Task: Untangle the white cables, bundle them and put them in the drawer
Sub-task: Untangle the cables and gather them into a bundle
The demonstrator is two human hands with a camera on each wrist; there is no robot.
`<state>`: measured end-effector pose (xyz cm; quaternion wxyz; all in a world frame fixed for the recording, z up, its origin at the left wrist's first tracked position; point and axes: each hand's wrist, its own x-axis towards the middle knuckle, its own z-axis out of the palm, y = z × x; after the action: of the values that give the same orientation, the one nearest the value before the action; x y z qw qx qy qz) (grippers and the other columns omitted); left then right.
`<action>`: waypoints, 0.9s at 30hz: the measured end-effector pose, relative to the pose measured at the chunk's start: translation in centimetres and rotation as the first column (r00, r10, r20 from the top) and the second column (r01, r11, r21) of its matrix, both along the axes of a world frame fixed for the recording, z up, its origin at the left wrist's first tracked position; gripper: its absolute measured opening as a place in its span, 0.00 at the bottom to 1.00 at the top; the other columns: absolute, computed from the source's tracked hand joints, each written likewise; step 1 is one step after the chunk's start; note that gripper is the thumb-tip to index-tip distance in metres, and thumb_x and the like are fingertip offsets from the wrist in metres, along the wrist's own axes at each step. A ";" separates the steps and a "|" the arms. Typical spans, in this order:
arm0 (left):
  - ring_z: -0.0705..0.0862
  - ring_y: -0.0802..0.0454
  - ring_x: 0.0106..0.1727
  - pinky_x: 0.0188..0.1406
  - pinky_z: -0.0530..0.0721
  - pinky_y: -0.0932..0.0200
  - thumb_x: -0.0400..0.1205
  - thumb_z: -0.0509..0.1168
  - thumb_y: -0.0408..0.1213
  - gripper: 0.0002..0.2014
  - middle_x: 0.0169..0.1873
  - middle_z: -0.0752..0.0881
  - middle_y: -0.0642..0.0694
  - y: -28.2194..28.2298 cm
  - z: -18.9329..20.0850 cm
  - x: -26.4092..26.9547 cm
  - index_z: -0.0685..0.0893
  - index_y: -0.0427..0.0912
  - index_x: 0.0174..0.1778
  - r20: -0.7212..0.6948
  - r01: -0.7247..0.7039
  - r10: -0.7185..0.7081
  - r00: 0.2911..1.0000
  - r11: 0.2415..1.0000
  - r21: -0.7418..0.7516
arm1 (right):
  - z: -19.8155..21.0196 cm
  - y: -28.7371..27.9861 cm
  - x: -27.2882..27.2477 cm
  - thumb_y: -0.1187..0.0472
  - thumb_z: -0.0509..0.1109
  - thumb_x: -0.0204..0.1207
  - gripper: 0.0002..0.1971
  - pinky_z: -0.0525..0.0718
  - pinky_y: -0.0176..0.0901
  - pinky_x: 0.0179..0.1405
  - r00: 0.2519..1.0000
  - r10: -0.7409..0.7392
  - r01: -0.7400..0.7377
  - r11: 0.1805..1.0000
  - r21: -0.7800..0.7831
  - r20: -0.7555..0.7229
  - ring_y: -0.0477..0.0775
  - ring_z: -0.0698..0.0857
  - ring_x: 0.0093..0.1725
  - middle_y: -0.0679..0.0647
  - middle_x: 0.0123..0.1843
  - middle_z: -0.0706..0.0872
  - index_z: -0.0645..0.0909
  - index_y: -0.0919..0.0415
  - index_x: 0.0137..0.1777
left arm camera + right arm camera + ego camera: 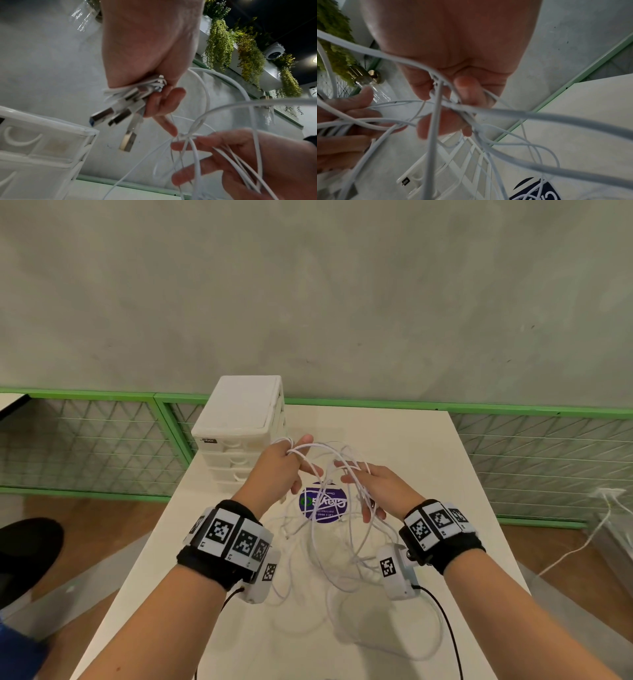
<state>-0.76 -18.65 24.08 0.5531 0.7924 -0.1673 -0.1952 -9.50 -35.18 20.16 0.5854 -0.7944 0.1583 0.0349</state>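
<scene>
Above the counter, both hands are raised with the white cables strung between them. A bunch of cable ends is gripped in the left hand — in the left wrist view several metal USB plugs are seen sticking out below its curled fingers. Loose strands are hooked over the partly curled fingers of the right hand, and in the right wrist view a knot of strands is pinched near the fingertips. From both hands the remaining loops hang down and are spread on the counter below and toward the wrists — some lie across a round purple sticker beneath the hands. Just beyond the left hand, a white drawer unit is stood at the counter's far edge, its drawers closed.
</scene>
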 end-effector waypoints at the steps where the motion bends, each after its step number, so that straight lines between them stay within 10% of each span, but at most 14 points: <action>1: 0.73 0.56 0.13 0.09 0.64 0.70 0.88 0.54 0.37 0.07 0.53 0.89 0.46 -0.1 -0.3 0.0 0.70 0.38 0.47 0.010 0.008 -0.008 1.000 1.000 0.010 | 0.1 0.0 0.0 0.53 0.56 0.84 0.14 0.65 0.38 0.14 1.000 0.011 -0.011 1.000 0.005 0.005 0.54 0.80 0.20 0.60 0.57 0.87 0.78 0.40 0.63; 8: 0.72 0.53 0.26 0.26 0.69 0.61 0.67 0.81 0.45 0.24 0.27 0.75 0.47 -0.7 -2.2 0.0 0.69 0.43 0.32 0.091 0.019 -0.039 0.995 0.977 0.212 | -0.4 -0.1 0.3 0.50 0.57 0.83 0.16 0.68 0.38 0.16 0.999 0.024 -0.024 1.000 -0.002 0.041 0.55 0.82 0.24 0.46 0.24 0.85 0.74 0.39 0.69; 11: 0.77 0.53 0.27 0.27 0.74 0.62 0.66 0.82 0.39 0.24 0.32 0.78 0.41 -0.6 -2.8 -0.1 0.70 0.40 0.35 0.051 0.060 -0.073 0.996 0.974 0.218 | -0.3 -0.4 0.3 0.52 0.60 0.82 0.19 0.72 0.32 0.18 0.998 0.002 -0.004 1.000 0.030 0.069 0.59 0.89 0.40 0.38 0.56 0.86 0.71 0.38 0.73; 13: 0.77 0.52 0.27 0.27 0.74 0.62 0.68 0.81 0.37 0.22 0.33 0.79 0.40 -0.6 -3.2 0.0 0.69 0.40 0.36 0.040 0.068 -0.079 0.996 0.973 0.220 | -0.7 -0.7 0.6 0.48 0.62 0.79 0.23 0.83 0.32 0.38 0.995 0.017 -0.014 0.999 -0.033 0.098 0.55 0.81 0.67 0.33 0.77 0.63 0.68 0.37 0.75; 15: 0.75 0.48 0.31 0.30 0.73 0.59 0.69 0.79 0.36 0.21 0.32 0.77 0.41 -0.7 -3.3 0.3 0.68 0.42 0.34 0.029 0.076 -0.085 0.996 0.971 0.227 | -1.1 -1.0 0.8 0.43 0.63 0.77 0.24 0.73 0.49 0.72 0.990 0.000 0.016 0.993 -0.113 0.144 0.47 0.64 0.79 0.35 0.81 0.55 0.69 0.40 0.74; 17: 0.75 0.48 0.32 0.31 0.72 0.57 0.69 0.78 0.37 0.22 0.32 0.76 0.42 -0.8 -3.2 0.4 0.67 0.43 0.33 0.026 0.091 -0.100 0.995 0.966 0.244 | -1.4 -1.1 0.7 0.45 0.61 0.80 0.21 0.62 0.55 0.79 0.982 -0.053 0.078 0.988 -0.134 0.180 0.45 0.61 0.81 0.38 0.80 0.59 0.72 0.43 0.73; 20: 0.72 0.48 0.31 0.29 0.70 0.58 0.71 0.77 0.37 0.22 0.35 0.77 0.40 -0.7 -3.5 0.4 0.65 0.43 0.33 0.037 0.112 -0.126 0.991 0.958 0.265 | -1.0 -0.9 0.2 0.40 0.56 0.80 0.17 0.76 0.57 0.67 0.979 -0.158 0.163 0.986 -0.030 0.129 0.52 0.76 0.72 0.45 0.78 0.68 0.74 0.39 0.66; 23: 0.72 0.50 0.32 0.27 0.70 0.63 0.72 0.74 0.35 0.19 0.37 0.77 0.41 -0.4 -3.9 0.0 0.65 0.43 0.34 0.071 0.118 -0.140 0.988 0.962 0.247 | -0.2 -1.1 0.0 0.51 0.57 0.82 0.16 0.78 0.36 0.42 0.978 -0.188 0.178 0.977 0.114 0.085 0.52 0.86 0.52 0.51 0.63 0.81 0.81 0.51 0.62; 27: 0.75 0.64 0.23 0.16 0.67 0.73 0.75 0.70 0.28 0.13 0.33 0.75 0.45 -0.5 -4.1 -0.4 0.70 0.40 0.34 0.138 0.111 -0.142 0.980 0.971 0.211 | 0.2 -1.1 -0.3 0.79 0.53 0.76 0.23 0.76 0.16 0.48 0.989 -0.028 0.015 0.996 0.092 0.142 0.32 0.84 0.51 0.52 0.59 0.86 0.84 0.60 0.60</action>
<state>-1.20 -19.14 19.96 0.4416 0.8449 -0.2386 -0.1850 -9.76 -36.30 20.33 0.6311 -0.7656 0.1229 -0.0214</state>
